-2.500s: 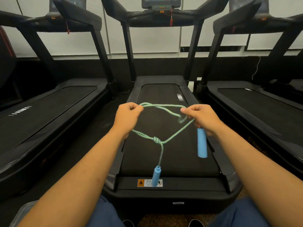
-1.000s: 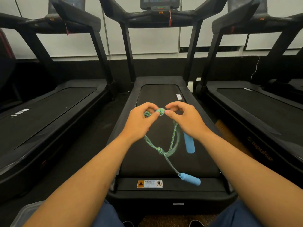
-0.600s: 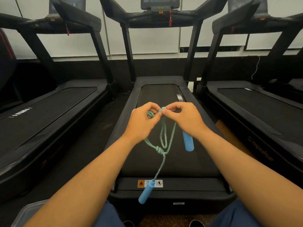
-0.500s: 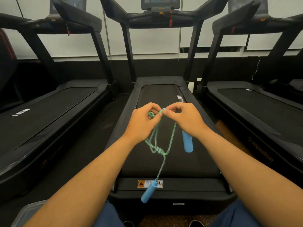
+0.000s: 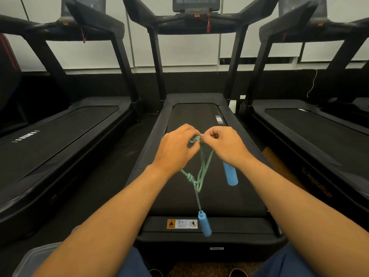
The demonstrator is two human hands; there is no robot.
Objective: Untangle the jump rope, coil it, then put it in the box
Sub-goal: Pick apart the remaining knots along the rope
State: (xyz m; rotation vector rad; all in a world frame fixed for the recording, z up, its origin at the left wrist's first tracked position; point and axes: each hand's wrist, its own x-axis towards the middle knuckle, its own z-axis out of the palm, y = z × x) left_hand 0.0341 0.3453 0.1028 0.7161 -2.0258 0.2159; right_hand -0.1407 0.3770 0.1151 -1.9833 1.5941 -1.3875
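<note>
A green-blue braided jump rope [image 5: 203, 168] hangs in the air over the middle treadmill. My left hand [image 5: 175, 149] and my right hand [image 5: 223, 145] pinch its top together, fingertips almost touching. Below them the strands meet at a knot [image 5: 190, 177]. One light blue handle [image 5: 204, 223] dangles at the bottom of the rope. The other blue handle [image 5: 230, 173] hangs under my right hand. A clear plastic box [image 5: 34, 260] shows at the bottom left corner, partly hidden by my left forearm.
The middle treadmill [image 5: 229, 198] lies right in front of my knees, with a warning label [image 5: 182, 224] at its near end. More black treadmills [image 5: 50, 136] stand on both sides. Dark floor runs between them.
My hands came together from a wide spread and now pinch the rope's top at one spot. The lower handle swung left and then back toward the centre. The knot shifted slightly left.
</note>
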